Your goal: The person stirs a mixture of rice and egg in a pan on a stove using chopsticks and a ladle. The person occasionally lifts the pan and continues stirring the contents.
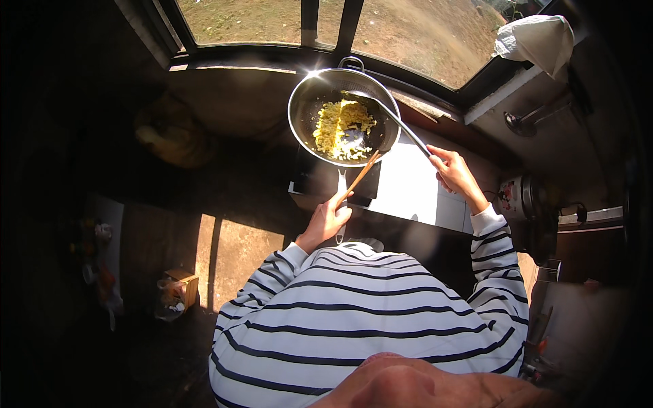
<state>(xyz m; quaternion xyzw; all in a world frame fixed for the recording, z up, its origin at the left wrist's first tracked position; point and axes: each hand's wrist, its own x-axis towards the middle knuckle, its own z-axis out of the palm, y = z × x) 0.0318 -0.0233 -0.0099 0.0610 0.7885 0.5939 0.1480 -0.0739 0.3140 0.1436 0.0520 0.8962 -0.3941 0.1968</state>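
Note:
A deep wok [306, 125] with a bright metal rim holds crumbled yellow food [336, 122] that looks like scrambled egg. My left hand [327, 218] is closed around wooden chopsticks [365, 172], whose tips reach the wok's near rim. The wok's long handle [340, 235] passes right beside that hand; whether the palm also grips it is hidden. My right hand [453, 171] grasps the long metal handle of a cooking spatula [408, 130]. Its head rests inside the wok at the far right, beside the food, partly lost in glare.
Beneath the wok is a dark cooktop [311, 176] on a white-tiled counter [408, 188]. A window frame [342, 30] runs close behind. At right stands a flower-patterned appliance [512, 196], with a metal ladle [520, 122] near the wall. Lower left, a plastic bag [171, 301] leans against a box [190, 288].

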